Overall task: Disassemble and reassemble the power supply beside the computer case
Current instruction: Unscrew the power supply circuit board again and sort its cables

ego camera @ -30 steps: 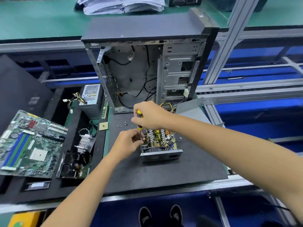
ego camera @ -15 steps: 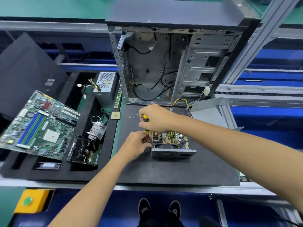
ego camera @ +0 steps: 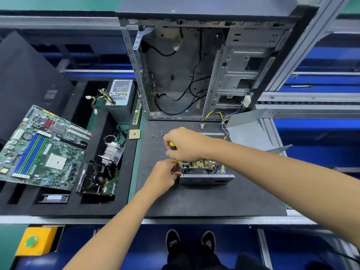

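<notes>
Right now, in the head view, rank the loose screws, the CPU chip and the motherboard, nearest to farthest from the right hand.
From the right hand:
1. Loose screws, just left on the mat.
2. CPU chip, at the mat's left edge.
3. Motherboard, far left.

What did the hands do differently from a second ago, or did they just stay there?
Almost nothing changed with the hands. The right hand still grips the yellow screwdriver upright at the left end of the opened power supply, and the left hand still steadies its tip there. Only the head camera tilted down and moved closer, so the computer case looks bigger. The loose screws and the motherboard stayed put.
</notes>
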Demonstrator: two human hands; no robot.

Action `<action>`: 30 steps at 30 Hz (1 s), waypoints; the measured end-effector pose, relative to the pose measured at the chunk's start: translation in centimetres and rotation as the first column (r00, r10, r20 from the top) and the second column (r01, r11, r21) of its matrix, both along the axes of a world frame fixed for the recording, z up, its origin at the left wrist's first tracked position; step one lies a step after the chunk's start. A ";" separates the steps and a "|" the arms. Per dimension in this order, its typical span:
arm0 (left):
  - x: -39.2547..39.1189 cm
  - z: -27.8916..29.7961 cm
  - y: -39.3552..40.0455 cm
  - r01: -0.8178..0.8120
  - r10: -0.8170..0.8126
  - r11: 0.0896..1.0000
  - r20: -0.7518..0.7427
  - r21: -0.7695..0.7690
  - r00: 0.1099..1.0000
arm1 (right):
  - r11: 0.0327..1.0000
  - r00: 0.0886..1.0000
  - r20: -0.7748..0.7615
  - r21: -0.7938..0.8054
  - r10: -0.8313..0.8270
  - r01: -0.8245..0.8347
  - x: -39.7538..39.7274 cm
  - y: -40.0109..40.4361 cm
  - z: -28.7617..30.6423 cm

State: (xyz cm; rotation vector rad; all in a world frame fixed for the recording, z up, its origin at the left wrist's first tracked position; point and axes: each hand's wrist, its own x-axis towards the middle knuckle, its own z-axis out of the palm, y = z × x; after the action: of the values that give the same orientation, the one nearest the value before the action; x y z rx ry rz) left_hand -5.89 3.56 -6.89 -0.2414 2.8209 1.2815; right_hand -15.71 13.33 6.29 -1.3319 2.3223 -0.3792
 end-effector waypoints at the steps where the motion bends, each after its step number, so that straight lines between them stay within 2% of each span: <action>1: 0.1 0.0 0.0 -0.005 0.004 1.000 -0.015 -0.006 1.000 | 1.000 1.000 0.002 0.001 -0.003 0.003 0.0 0.0 0.0; 17: 1.1 -0.1 1.3 -0.124 0.124 0.992 -0.061 0.013 0.990 | 1.000 1.000 -0.024 0.003 0.010 -0.010 0.9 1.2 -0.3; 20: 1.4 -0.5 1.2 -0.164 0.169 0.985 -0.079 0.058 0.982 | 1.000 0.999 -0.033 -0.009 0.009 -0.009 1.1 1.5 -0.3; 26: 1.3 -0.8 0.8 -0.186 0.195 0.968 -0.035 0.171 0.980 | 1.000 1.000 -0.018 0.001 -0.013 0.013 1.2 1.8 0.0; 30: 0.9 -0.5 0.8 -0.217 0.211 0.954 0.052 0.207 0.976 | 0.999 1.000 -0.012 0.036 -0.001 0.002 1.2 1.6 0.2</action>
State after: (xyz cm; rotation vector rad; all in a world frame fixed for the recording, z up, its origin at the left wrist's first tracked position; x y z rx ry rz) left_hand -4.99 4.32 -7.37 -0.5652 2.6640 1.5915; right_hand -14.56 14.97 6.45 -1.3192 2.3291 -0.3294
